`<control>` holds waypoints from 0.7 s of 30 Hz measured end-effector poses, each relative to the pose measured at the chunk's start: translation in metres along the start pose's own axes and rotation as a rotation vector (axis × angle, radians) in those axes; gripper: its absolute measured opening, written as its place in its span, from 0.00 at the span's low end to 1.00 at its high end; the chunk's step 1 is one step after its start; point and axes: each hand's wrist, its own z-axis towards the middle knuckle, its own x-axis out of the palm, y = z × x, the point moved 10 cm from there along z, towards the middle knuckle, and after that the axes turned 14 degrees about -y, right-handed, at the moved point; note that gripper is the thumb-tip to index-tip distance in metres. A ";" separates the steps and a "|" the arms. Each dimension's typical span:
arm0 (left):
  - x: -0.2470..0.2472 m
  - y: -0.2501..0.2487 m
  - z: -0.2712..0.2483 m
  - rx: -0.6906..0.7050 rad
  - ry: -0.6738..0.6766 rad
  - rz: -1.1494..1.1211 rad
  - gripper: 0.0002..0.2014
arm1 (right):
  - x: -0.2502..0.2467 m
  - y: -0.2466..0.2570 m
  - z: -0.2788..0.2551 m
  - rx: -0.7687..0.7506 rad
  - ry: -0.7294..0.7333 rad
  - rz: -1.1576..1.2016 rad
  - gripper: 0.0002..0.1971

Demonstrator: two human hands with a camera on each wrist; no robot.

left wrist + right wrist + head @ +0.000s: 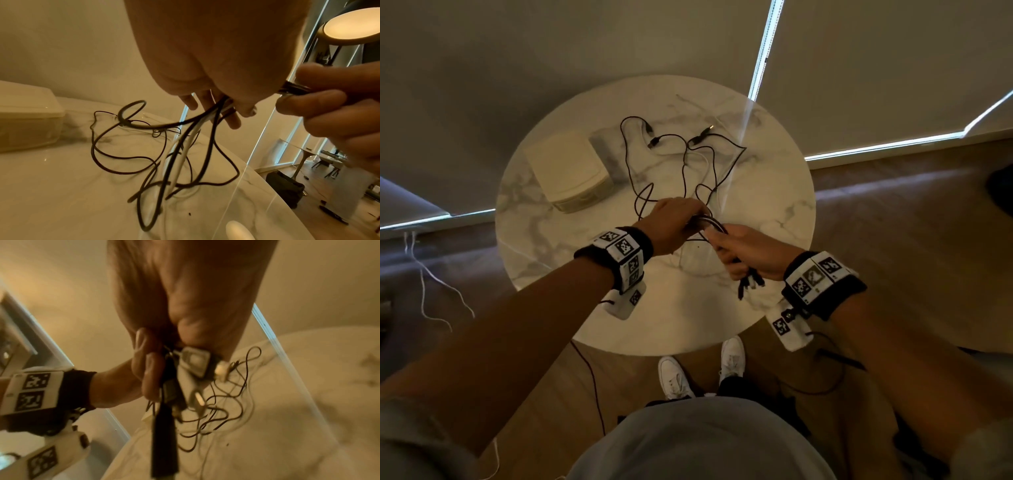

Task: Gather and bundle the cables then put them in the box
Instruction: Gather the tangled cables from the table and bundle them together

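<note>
Black and white cables [690, 161] only partly gathered: near ends collected, far ends with plugs spread in loose loops on marble table [774, 212]. Right hand [748, 251] fisted round grouped plug ends; connectors [193, 363] hanging below fist, seen in right wrist view. Left hand [674, 222] curled round same strands just beside right hand, cords running out between fingers [232, 120] toward table. Judged stage: gathering in progress, bundling not yet begun; no coil, no tie seen. Cream box [568, 174] on table left of cables, well apart from both hands, lid on as far as visible. Left to do, by estimate: draw in trailing lengths, coil or fold into bundle, open box, place bundle inside. Tangle in loose loops likely to snag during draw-in.
</note>
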 end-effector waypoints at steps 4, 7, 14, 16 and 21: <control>0.006 -0.006 0.002 -0.110 0.091 -0.119 0.06 | -0.035 0.012 -0.001 -0.143 -0.098 -0.514 0.20; 0.014 -0.013 -0.001 -0.141 0.160 -0.181 0.07 | -0.057 0.021 0.003 -0.315 -0.228 -1.022 0.25; 0.024 -0.014 -0.007 -0.162 0.189 -0.152 0.12 | -0.072 0.026 0.009 -0.422 -0.521 -1.391 0.30; 0.029 -0.013 -0.008 -0.186 0.181 -0.140 0.14 | -0.076 0.031 0.012 -0.445 -0.556 -1.420 0.29; 0.047 -0.007 -0.017 -0.256 0.247 -0.199 0.19 | -0.087 0.049 0.014 -0.518 -0.619 -1.455 0.27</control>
